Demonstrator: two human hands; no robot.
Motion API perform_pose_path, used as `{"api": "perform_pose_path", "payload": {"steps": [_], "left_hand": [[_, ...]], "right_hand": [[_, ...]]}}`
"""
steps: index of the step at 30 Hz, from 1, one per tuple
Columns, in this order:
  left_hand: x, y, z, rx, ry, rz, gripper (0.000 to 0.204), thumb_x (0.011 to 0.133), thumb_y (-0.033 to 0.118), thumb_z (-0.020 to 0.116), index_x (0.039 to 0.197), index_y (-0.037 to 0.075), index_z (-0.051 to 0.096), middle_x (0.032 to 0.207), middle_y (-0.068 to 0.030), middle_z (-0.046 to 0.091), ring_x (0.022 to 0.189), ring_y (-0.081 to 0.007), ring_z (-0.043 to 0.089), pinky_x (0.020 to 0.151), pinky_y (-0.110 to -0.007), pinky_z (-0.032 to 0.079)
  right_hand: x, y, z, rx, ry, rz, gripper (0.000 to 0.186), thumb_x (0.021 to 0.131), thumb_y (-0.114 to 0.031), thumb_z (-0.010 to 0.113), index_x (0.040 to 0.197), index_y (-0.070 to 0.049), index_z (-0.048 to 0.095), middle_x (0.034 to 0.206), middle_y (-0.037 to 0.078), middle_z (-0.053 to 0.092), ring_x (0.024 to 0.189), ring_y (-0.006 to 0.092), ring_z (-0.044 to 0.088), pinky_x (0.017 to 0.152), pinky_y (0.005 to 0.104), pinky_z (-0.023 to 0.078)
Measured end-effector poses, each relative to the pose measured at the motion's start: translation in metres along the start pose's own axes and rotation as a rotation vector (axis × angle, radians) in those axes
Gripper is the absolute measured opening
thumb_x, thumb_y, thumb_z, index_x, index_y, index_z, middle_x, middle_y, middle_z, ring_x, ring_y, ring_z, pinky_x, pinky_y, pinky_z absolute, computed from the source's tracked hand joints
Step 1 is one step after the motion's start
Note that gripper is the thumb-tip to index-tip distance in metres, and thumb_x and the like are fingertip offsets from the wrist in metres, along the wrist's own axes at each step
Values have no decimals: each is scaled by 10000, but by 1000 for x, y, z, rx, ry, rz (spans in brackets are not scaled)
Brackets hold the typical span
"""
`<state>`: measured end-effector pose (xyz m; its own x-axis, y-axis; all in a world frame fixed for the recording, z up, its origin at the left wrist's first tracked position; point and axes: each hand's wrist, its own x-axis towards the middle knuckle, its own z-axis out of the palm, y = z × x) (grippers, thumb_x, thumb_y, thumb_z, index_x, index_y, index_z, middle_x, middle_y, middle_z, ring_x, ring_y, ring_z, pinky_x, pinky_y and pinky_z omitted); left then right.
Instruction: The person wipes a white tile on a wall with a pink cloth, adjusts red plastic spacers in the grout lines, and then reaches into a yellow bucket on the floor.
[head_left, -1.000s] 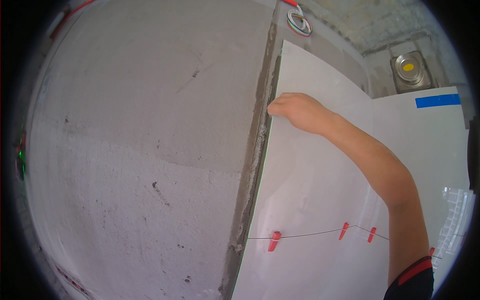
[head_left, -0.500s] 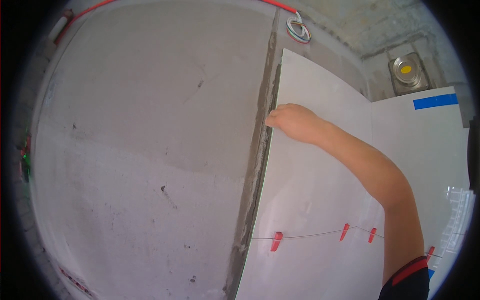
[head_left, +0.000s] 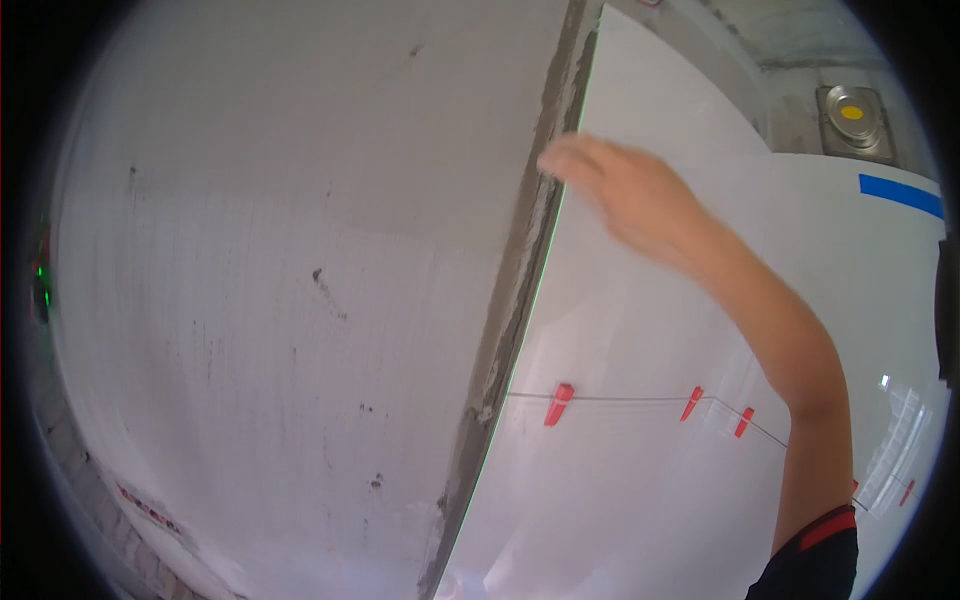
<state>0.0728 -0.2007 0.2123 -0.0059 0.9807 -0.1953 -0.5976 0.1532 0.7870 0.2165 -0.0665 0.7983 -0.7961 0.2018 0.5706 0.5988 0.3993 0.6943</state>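
Observation:
My right hand [head_left: 600,185] reaches from the lower right to the left edge of a large white wall panel [head_left: 640,320], beside a narrow grey mortar strip [head_left: 525,290]. It is blurred, fingers stretched toward that edge with nothing visible in them; whether they touch it I cannot tell. A thin green line runs along the panel's edge. Red wedge-like clips [head_left: 559,403] sit along a thin dark line across the white surface. My left hand is out of view.
Bare grey wall [head_left: 280,350] fills the left half. At upper right are a metal box [head_left: 870,140] with a yellow-centred round part and blue tape [head_left: 900,192] on another white panel. A small device [head_left: 40,285] with green lights stands at the far left.
My right hand has moved upward along the panel edge, its fingers less curled and now blurred. The view has shifted, so the clips sit higher and the cable coil is mostly out of frame.

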Motion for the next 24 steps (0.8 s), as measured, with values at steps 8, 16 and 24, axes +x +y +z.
{"api": "perform_pose_path", "payload": {"steps": [8, 16, 24], "left_hand": [[16, 23, 86, -125, -139, 105, 184, 1003, 211, 445, 920, 88, 555, 839, -35, 581, 585, -81, 466, 451, -204, 314], [18, 68, 90, -415, -192, -206, 211, 963, 212, 477, 965, 36, 595, 865, -79, 606, 835, -204, 611, 685, -342, 514], [32, 98, 97, -422, -390, -210, 212, 966, 245, 531, 965, 36, 567, 886, -62, 569, 718, -126, 533, 490, -224, 328]], "right_hand": [[-231, -252, 69, 1015, -617, -310, 281, 931, -250, 620, 1115, -43, 573, 1031, 100, 576, 872, 247, 660, 683, 318, 572], [-275, -275, 102, 1301, -496, 203, 174, 882, -153, 711, 995, -104, 588, 976, 56, 614, 937, 277, 606, 809, 389, 514], [-250, -232, 107, 1682, -422, 627, 153, 891, -44, 683, 958, -40, 545, 1088, 85, 574, 926, 173, 608, 848, 323, 522]]}}
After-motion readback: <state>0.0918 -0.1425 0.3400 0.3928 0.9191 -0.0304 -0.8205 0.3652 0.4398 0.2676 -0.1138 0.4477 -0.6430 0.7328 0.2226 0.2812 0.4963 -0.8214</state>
